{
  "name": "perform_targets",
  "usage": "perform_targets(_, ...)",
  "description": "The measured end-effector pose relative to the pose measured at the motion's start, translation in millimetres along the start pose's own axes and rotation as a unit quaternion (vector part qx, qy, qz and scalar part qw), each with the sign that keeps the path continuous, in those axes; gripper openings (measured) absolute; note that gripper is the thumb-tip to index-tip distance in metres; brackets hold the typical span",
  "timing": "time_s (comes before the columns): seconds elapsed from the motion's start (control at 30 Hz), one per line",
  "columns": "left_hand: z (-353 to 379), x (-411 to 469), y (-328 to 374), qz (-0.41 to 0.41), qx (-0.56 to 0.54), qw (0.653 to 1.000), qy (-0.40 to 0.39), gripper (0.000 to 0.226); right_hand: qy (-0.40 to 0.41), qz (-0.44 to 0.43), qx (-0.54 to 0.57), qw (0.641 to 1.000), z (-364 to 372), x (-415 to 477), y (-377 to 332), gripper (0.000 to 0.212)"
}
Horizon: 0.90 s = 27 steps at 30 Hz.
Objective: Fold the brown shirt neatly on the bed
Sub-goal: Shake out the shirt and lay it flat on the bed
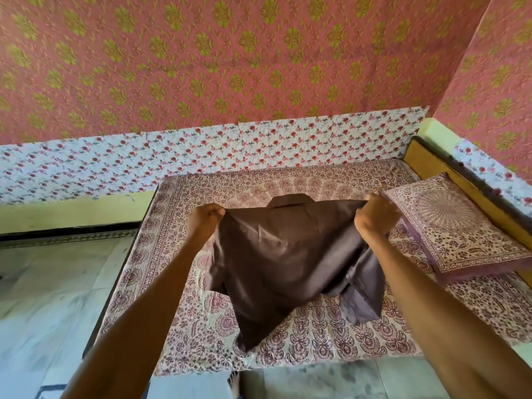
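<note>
The brown shirt (285, 254) hangs spread in the air above the bed (302, 335), its collar at the top and its hem drooping to a point near the bed's front edge. My left hand (205, 218) grips the shirt's left shoulder. At the right shoulder, my right hand (374, 216) pinches the fabric. Both arms reach forward from the bottom corners of the view. A sleeve dangles loose at the lower right of the shirt.
The bed carries a maroon-patterned white sheet. A matching pillow (454, 226) lies at the right end against a yellow headboard (449, 174). Floral-papered walls stand behind and to the right. Pale tiled floor (57, 298) runs to the left and in front.
</note>
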<state>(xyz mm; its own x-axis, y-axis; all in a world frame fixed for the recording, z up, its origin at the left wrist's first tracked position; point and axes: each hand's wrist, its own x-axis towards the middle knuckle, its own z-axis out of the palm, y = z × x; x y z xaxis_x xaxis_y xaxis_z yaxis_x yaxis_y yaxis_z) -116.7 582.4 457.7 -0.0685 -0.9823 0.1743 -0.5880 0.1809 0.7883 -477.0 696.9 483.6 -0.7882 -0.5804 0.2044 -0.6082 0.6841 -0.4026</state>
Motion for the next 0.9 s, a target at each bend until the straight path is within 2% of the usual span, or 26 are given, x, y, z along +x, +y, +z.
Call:
perform_targets(0.07, 0.2, -3.2, 0.2, -0.027, -0.076, 0.996, -0.024, 0.017, -0.01, -0.038, 0.017, 0.999, 3.1, -0.1, -2.3, 0.023)
perform_targets(0.1, 0.3, -4.0, -0.4, -0.043, -0.127, 0.991, -0.004, 0.022, 0.01, -0.051, 0.045, 0.998, 4.5, -0.8, -5.8, 0.025)
perform_targets(0.17, 0.7, -1.2, -0.6, -0.046, -0.151, 0.987, 0.028, 0.026, 0.069, -0.034, 0.11, 0.991, 2.9, -1.6, -14.4, 0.029)
perform_targets(0.2, 1.5, 2.6, -1.7, -0.049, -0.117, 0.992, 0.015, 0.026, 0.077, -0.016, 0.124, 0.989, 2.5, -0.7, -17.2, 0.029)
perform_targets(0.27, 2.4, 9.6, -10.7, -0.066, -0.031, 0.997, -0.023, 0.023, 0.044, 0.004, 0.084, 0.995, 5.2, 0.6, -18.6, 0.028)
perform_targets(0.33, 1.4, 12.2, -16.7, -0.092, 0.004, 0.995, 0.027, 0.016, 0.02, 0.021, 0.047, 0.998, 12.1, 0.4, -16.9, 0.025)
perform_targets(0.43, 2.4, 14.1, -14.6, -0.122, -0.055, 0.982, 0.136, 0.022, 0.033, 0.026, 0.054, 0.998, 28.0, -8.2, -19.7, 0.029)
perform_targets(0.47, 4.0, 16.3, -14.8, -0.117, -0.059, 0.98, 0.15, 0.027, 0.038, 0.024, 0.052, 0.998, 35.3, -9.2, -21.2, 0.03)
perform_targets(0.53, 3.6, 22.7, -21.8, -0.076, -0.009, 0.989, 0.126, 0.026, 0.037, 0.033, 0.035, 0.998, 49.6, -7.0, -22.4, 0.03)
perform_targets(0.63, -2.5, 37.4, -38.7, 0.076, 0.114, 0.99, 0.037, 0.025, 0.059, 0.064, 0.04, 0.995, 65.3, 4.0, -21.4, 0.032)
perform_targets(0.67, -3.4, 42.2, -41.8, 0.107, 0.128, 0.985, 0.044, 0.024, 0.074, 0.06, 0.05, 0.994, 71.1, 6.9, -23.6, 0.032)
perform_targets(0.77, 6.8, 63.5, -45.3, 0.101, 0.09, 0.976, 0.172, 0.02, 0.111, 0.04, 0.079, 0.99, 97.9, 13.4, -37.1, 0.03)
perform_targets(0.8, 12.7, 76.8, -50.2, 0.092, 0.087, 0.978, 0.167, 0.019, 0.095, 0.043, 0.069, 0.992, 108.3, 17.7, -43.6, 0.029)
perform_targets(0.9, 34.1, 113.2, -81.6, 0.04, 0.138, 0.99, -0.012, 0.022, -0.063, 0.05, -0.049, 0.996, 137.2, 33.6, -55.6, 0.021)
